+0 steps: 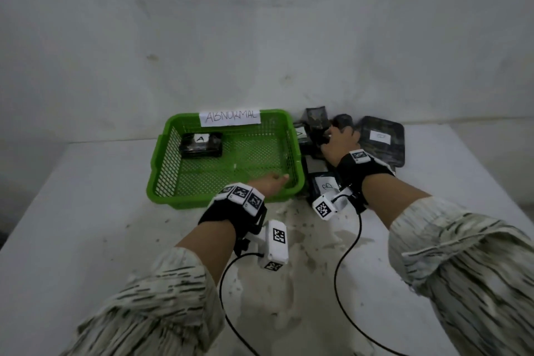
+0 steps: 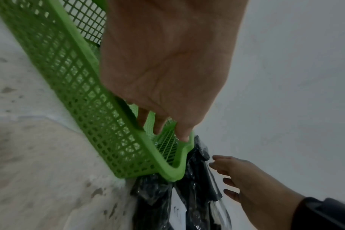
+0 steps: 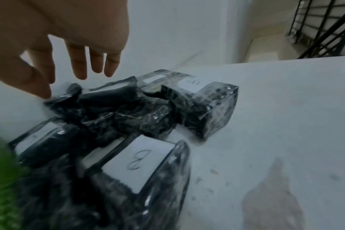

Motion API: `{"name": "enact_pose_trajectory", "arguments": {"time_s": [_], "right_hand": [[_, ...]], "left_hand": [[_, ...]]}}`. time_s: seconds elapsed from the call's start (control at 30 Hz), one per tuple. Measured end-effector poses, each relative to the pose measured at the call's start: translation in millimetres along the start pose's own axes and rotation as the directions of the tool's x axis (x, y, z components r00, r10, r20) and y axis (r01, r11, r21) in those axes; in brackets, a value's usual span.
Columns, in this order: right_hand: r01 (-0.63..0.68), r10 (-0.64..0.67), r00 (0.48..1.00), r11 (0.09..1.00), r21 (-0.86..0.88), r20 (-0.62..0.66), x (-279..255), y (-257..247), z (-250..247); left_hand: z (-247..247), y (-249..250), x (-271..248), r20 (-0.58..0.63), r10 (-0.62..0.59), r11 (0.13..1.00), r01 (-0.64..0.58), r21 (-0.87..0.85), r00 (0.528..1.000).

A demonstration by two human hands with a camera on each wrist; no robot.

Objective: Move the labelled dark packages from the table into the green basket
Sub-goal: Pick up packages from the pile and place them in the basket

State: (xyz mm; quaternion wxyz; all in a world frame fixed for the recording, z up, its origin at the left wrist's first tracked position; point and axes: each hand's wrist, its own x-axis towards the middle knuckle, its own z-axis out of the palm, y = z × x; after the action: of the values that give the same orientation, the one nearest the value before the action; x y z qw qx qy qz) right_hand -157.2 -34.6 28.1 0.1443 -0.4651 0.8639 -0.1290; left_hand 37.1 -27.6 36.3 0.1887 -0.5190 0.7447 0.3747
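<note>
The green basket stands mid-table, with one dark package labelled A in its back left corner. A pile of dark wrapped packages lies against the basket's right side. Among them are one labelled B at the front and a flat one at the far right. My left hand reaches over the basket's front right corner with straight fingers and holds nothing. My right hand hovers over the back of the pile with its fingers spread, the thumb tip at a crumpled package.
A paper sign reading ABNORMAL hangs on the basket's back rim. The white table is stained near the front. A wall runs close behind it. Black cables trail from both wrists. A stair railing shows beyond the table's right end.
</note>
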Motion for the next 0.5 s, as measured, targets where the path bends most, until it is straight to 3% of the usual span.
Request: {"name": "enact_pose_trajectory", "arguments": {"time_s": [0.13, 0.3, 0.43, 0.5], "right_hand": [[-0.064, 0.063, 0.998, 0.998, -0.001, -0.028, 0.7, 16.6, 4.5], [-0.098, 0.099, 0.993, 0.995, -0.018, 0.066, 14.7, 23.5, 14.9], [-0.171, 0.165, 0.98, 0.985, -0.039, -0.11, 14.6, 20.3, 26.4], [-0.21, 0.206, 0.969, 0.978, -0.01, -0.139, 15.0, 20.0, 28.0]], "left_hand": [[12.2, 1.5, -3.6, -0.016, 0.008, 0.993, -0.006, 0.116, 1.0], [19.7, -7.8, 7.2, -0.05, 0.013, 0.996, -0.009, 0.089, 0.999], [15.9, -4.7, 5.5, -0.021, 0.04, 0.998, -0.039, 0.048, 0.999], [14.5, -1.8, -1.7, -0.021, 0.061, 0.997, -0.06, 0.053, 0.998]]}}
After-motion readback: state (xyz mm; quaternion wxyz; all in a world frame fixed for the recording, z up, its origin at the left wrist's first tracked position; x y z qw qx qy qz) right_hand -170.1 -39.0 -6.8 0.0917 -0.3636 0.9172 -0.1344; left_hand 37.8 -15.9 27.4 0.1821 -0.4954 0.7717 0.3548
